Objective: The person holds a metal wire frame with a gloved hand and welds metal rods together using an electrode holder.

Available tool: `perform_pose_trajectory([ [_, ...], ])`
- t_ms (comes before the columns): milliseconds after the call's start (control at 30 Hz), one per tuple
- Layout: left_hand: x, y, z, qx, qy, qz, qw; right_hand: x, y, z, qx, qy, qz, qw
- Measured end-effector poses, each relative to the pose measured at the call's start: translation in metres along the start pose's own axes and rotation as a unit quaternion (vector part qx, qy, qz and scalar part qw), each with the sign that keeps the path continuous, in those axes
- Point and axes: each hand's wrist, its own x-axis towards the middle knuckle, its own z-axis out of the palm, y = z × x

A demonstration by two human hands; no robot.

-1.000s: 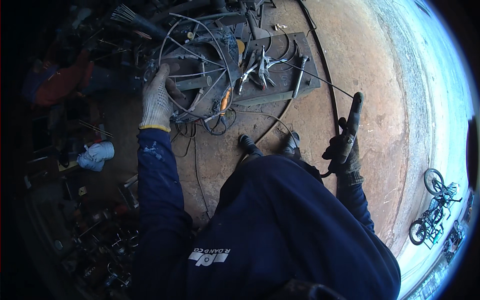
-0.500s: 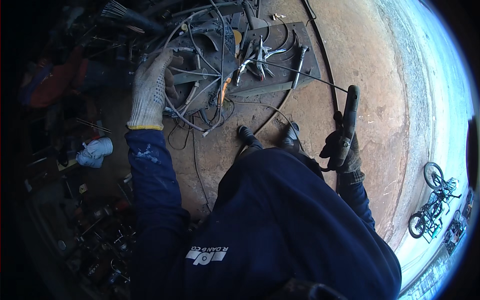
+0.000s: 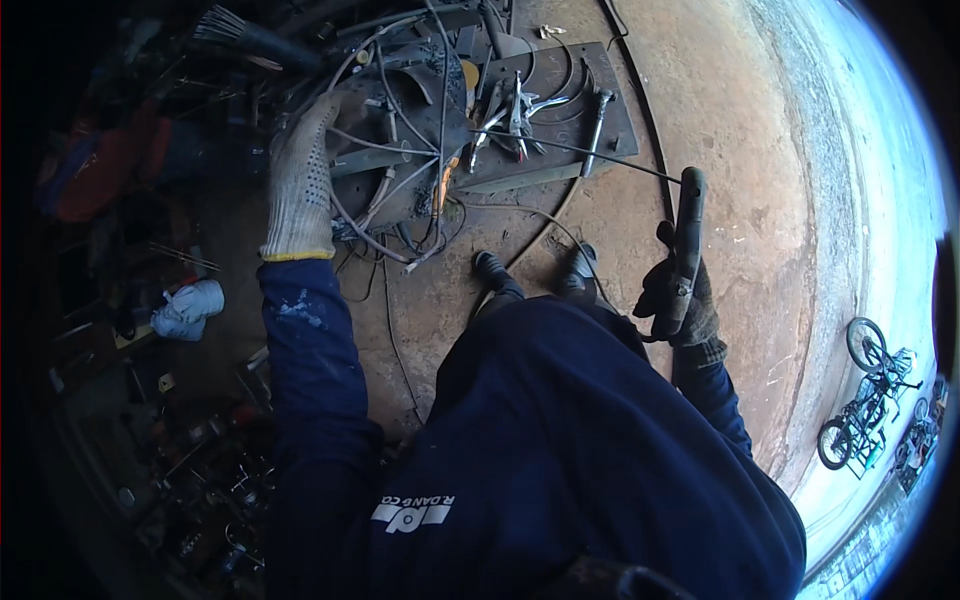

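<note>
Both hands are busy — the left hand [image 3: 300, 185], in a white knit glove, has slid up to clasp the wire wheel frame's [image 3: 400, 150] rim on the steel plate [image 3: 560, 110], while the right hand [image 3: 680, 300] keeps the welding electrode holder [image 3: 688, 235] clenched, its rod drawn slightly back from the glowing joint [image 3: 445, 185].

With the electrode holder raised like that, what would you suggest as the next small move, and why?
Probably lower the right hand so the rod tip reaches the glowing spot on the wire ring frame. The left hand already holds the frame, and the rod sits above it.
</note>
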Motion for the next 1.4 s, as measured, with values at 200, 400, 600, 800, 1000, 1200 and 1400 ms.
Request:
perform_pose_trajectory([
  [200,0.039,-0.031,-0.005,-0.035,-0.067,-0.016,0.997,0.002,0.01,-0.01,0.009,-0.045,-0.032,0.998],
  [400,0.015,-0.002,0.009,-0.014,-0.091,0.009,0.996,0.0,0.002,0.0,-0.04,-0.044,-0.018,0.998],
  [600,-0.005,0.016,0.021,0.034,-0.087,0.025,0.995,0.0,0.004,-0.001,-0.055,-0.034,-0.028,0.997],
  [800,0.002,0.013,0.025,-0.014,-0.125,0.008,0.992,0.0,0.0,-0.005,-0.055,-0.026,-0.014,0.998],
  [1000,0.002,0.016,0.032,-0.058,-0.114,-0.002,0.992,-0.001,0.001,-0.004,-0.056,-0.014,-0.019,0.998],
  [1200,-0.001,0.016,0.035,-0.005,-0.124,0.013,0.992,0.0,0.001,-0.002,-0.037,-0.024,-0.023,0.999],
  [1400,-0.003,0.02,0.036,0.014,-0.122,0.004,0.992,0.002,0.008,-0.009,-0.045,-0.025,-0.023,0.998],
])
